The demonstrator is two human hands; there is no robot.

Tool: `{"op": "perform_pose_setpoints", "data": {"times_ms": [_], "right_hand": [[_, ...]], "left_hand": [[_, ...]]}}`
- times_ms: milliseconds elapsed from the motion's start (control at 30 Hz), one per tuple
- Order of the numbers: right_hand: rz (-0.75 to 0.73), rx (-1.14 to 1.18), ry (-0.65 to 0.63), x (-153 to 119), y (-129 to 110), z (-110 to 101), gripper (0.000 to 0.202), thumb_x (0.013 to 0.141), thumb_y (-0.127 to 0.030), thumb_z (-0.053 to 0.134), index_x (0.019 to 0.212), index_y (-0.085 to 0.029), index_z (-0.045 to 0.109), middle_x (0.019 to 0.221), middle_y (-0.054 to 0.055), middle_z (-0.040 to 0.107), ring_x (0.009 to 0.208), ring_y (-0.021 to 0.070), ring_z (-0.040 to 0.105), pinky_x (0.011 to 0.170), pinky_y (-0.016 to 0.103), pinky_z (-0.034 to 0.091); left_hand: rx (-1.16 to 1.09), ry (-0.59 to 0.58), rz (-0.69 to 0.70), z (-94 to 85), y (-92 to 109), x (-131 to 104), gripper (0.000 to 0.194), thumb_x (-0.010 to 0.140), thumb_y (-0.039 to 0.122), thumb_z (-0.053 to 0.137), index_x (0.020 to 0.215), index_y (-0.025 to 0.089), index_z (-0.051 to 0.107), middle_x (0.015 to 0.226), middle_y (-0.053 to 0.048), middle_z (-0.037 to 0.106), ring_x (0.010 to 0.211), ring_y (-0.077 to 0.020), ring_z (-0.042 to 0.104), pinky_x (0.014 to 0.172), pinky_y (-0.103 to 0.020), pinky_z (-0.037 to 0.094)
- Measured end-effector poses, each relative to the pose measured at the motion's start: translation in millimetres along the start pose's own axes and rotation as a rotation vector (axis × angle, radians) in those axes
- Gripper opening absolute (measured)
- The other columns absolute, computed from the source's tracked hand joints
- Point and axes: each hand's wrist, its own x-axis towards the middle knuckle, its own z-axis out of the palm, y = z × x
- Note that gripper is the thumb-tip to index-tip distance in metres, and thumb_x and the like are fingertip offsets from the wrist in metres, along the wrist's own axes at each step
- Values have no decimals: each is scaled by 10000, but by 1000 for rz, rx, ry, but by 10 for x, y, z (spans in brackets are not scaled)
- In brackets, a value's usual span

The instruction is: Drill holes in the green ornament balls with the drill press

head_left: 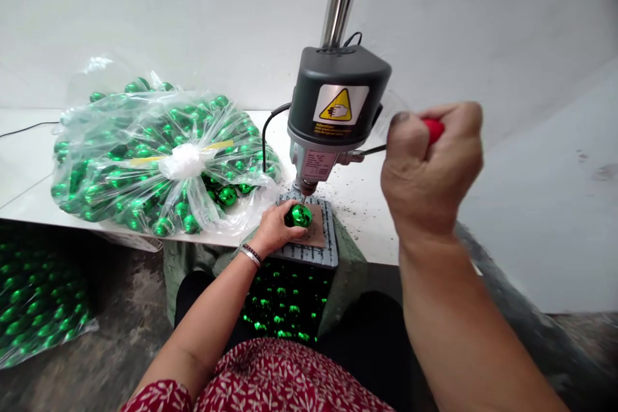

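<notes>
Under the bench drill press (340, 96), a shiny green ball (302, 215) rests over a brown board (316, 232) on the drill's metal base (331, 251). My left hand (277, 228) grips the ball from the left, thumb and fingers around it. The thin drill bit (304, 201) points down at the top of the ball and seems to meet it. My right hand (429, 161) is closed around the red knob (434, 131) of the drill's lever, raised to the right of the drill head.
A clear plastic bag (188, 161) full of green balls lies on the white table (371, 232) at the left. More green balls (290, 299) are below the drill base, and another bag (38, 296) is at the lower left. Dark shavings lie around the base.
</notes>
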Motion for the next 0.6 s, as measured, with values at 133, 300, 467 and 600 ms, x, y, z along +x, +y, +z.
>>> {"op": "perform_pose_setpoints", "data": {"times_ms": [133,300,467,600], "right_hand": [[87,-49,-83,243,-90,51,195,893,-296,577,793,-196,443,665,-58,464,603,53,397,608,226,361],[157,-12,-77,213,-145,40,186,874,-196,593,786,-202,430,671,-65,501,611,52,450,639,231,385],[173,56,-63,209,-138,56,182,860,-163,572,783,-206,413,798,-23,601,738,75,568,734,268,455],[130,58,-70,192,-65,74,143,895,-248,560,821,-205,445,793,-29,575,704,72,530,709,268,442]], "left_hand": [[-60,-44,144,-88,-54,-190,611,720,187,733,1324,188,640,1281,-106,717,1203,-296,639,1099,-451,474],[-136,-216,315,-356,-145,-538,690,664,108,659,1344,228,650,1479,-93,619,1385,-285,547,1218,-456,385],[24,157,19,-726,-322,-392,416,874,183,530,1251,206,704,1243,-86,748,1142,-231,681,1100,-403,495],[539,280,-236,-992,-517,-35,478,837,125,539,1288,183,687,1331,-151,694,1276,-330,602,1126,-462,434]]}}
